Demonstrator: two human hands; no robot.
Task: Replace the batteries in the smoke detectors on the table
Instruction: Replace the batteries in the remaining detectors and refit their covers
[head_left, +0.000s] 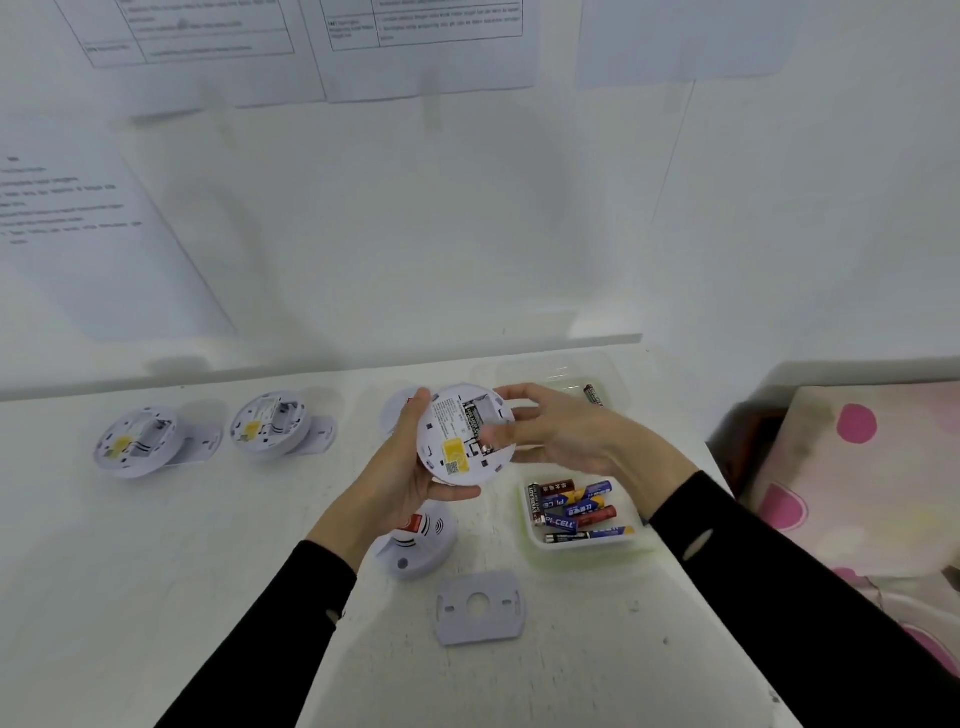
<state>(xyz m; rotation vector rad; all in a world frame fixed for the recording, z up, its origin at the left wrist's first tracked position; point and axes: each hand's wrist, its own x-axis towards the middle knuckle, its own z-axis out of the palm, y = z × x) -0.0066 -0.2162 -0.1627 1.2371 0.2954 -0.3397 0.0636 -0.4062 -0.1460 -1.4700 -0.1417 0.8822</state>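
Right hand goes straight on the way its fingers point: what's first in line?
The upturned smoke detector: the right hand points left at it, fingertips seemingly touching its open back. The left hand gripping it lies just beyond. Depth is unclear from one view.

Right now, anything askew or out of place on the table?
Far-left detector and its neighbour lie tilted, backs up, not flat. A loose plate lies alone near the front edge. Batteries are inside the tray; nothing spilled.
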